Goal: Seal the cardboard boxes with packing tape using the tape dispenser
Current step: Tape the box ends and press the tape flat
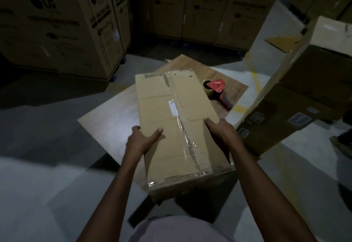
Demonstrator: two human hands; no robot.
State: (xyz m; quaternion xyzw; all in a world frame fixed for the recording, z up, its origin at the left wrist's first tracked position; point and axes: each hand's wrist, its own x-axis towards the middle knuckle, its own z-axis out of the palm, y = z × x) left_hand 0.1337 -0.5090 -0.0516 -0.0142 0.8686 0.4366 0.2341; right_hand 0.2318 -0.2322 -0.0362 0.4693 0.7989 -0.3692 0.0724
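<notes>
A long tan cardboard box (177,125) lies on the wooden bench (114,112), clear tape running along its top seam and over the near end. The left hand (142,140) and right hand (222,133) grip its 2 sides, fingers curled over the edges. The red tape dispenser (217,90) lies just right of the box.

Dim warehouse, stacked appliance cartons (57,22), concrete floor (38,156)

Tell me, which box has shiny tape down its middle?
The plain box gripped by the left hand and right hand; the other boxes show none.
</notes>
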